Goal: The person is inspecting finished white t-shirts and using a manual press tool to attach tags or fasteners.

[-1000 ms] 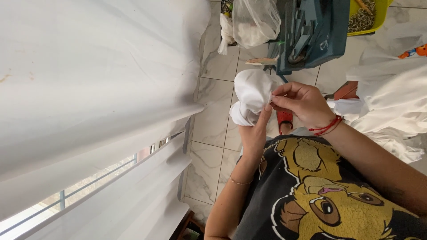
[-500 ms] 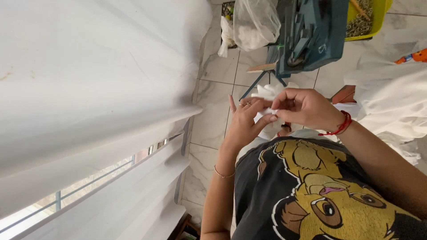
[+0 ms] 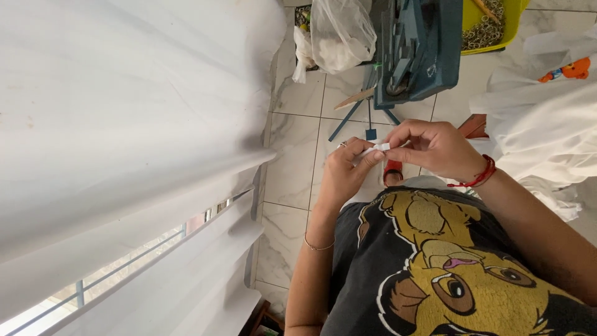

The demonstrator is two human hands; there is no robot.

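Left of my hands hangs the white curtain (image 3: 124, 124), with the tiled floor (image 3: 298, 162) beside it. My left hand (image 3: 345, 174) is curled, its fingertips pinching one end of a small white strip of fabric (image 3: 376, 149). My right hand (image 3: 435, 149), just right of the strip, pinches the other end between thumb and forefinger. Above the strip stand a clear plastic bag (image 3: 342, 31) and a blue tool case (image 3: 416, 50); right of it lies white cloth (image 3: 547, 137).
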